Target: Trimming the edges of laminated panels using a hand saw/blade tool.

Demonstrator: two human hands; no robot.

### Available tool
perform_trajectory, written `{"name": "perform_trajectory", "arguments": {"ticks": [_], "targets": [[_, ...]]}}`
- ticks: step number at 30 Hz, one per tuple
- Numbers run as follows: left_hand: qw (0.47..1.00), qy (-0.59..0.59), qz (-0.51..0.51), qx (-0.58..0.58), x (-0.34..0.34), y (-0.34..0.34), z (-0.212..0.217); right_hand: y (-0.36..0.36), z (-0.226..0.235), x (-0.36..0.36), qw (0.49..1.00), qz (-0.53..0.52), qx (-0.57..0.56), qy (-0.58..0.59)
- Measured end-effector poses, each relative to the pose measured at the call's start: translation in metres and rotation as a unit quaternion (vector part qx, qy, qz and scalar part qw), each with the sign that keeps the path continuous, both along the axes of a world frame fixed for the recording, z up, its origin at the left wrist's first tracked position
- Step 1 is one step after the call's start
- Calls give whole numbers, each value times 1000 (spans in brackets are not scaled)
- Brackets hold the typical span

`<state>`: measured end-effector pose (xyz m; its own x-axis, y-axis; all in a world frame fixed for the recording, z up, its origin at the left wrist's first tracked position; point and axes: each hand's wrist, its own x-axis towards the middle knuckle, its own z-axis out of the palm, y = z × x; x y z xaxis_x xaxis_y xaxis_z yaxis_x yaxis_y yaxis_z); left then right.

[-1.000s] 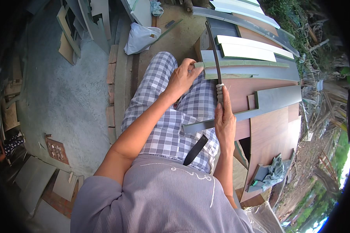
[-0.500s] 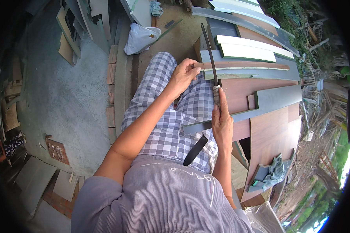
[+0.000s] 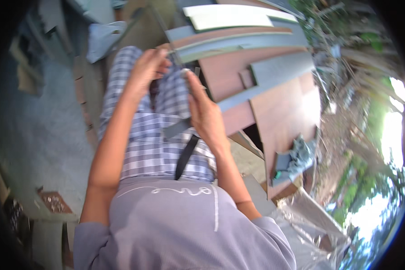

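has a long, slim, reddish-brown wooden strip with a pale edge (image 3: pixel 229 32) just ahead of the hands, one end close at the fingers of the left hand (image 3: pixel 147 69), the rest stretching rightward well past the right hand (image 3: pixel 206 114). lies lengthwise from side to side, tilting slightly forward at the far right. clamps the right hand around the handle of a long, thin, dark metal blade (image 3: pixel 174 54), pointing it forward and somewhat left, past the strip's left end. curls the left fingers at that end; cannot tell, through the blur, whether pinched on it or only touching. holds the hands near each other but apart, above grey-and-white checked cloth trousers (image 3: pixel 141 155), with the right forefinger stretched along the handle and the right forearm slanting inward. has a flat, grey, notched board (image 3: pixel 281 72) passing beneath the right hand.
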<state>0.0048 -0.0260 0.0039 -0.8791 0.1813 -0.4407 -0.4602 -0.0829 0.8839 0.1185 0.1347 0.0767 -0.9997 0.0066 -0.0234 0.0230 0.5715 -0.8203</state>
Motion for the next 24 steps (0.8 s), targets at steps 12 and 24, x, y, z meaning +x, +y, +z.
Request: {"name": "perform_trajectory", "arguments": {"ticks": [12,24], "targets": [[1000,29,2,-5,4,10,16,-1,10,-6,994,-33,32,-101],[999,-16,7,30,9,16,11,-6,12,-8,987,-35,40,-155]]}}
